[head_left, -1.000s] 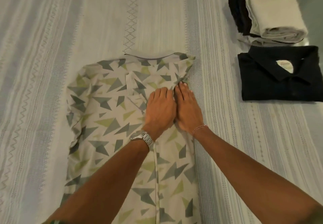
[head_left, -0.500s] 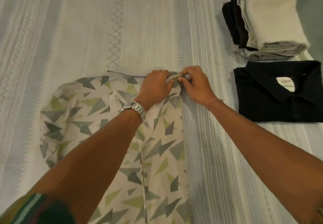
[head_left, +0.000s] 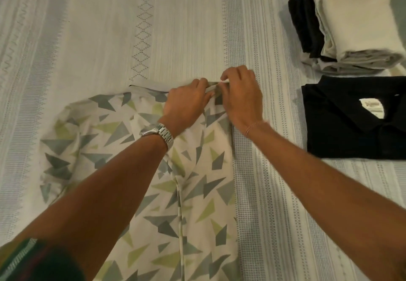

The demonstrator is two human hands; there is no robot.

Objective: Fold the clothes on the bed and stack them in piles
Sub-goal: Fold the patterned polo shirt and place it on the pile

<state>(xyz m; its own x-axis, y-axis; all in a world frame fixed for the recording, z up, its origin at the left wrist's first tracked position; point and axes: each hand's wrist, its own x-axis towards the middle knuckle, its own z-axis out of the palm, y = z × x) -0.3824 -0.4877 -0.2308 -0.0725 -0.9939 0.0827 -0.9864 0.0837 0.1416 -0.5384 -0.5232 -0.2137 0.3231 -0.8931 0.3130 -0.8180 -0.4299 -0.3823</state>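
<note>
Well, we have the patterned shirt (head_left: 153, 171) spread face up on the striped bedspread (head_left: 87, 39), its cream cloth scattered with grey and green triangles, its right side already folded in to a straight edge that runs down toward us. The plain grey collar (head_left: 149, 85) lies at the far end of the shirt, and both our hands meet there.

Our left hand (head_left: 186, 103) has its fingers curled over the collar's right end, pinching the cloth, with a metal watch (head_left: 159, 132) on the wrist. Our right hand (head_left: 241, 98) sits just beside it, touching it at the fingertips; its thumb and forefinger pinch the same stretch of collar, and a small pale bit of fabric shows between them (we cannot tell whether it is a label or the collar's own edge). A thin bracelet (head_left: 254, 126) circles that wrist. The shirt's left sleeve (head_left: 57, 149) bunches out to the left, still unfolded.

Over to the right, well apart from the patterned shirt, a folded black polo shirt (head_left: 351, 127) lies flat with its collar up and a pale label showing at the neck. Just beyond it stands a stack of folded clothes (head_left: 351, 28), dark pieces on its left side and a thick cream one on top.
</note>
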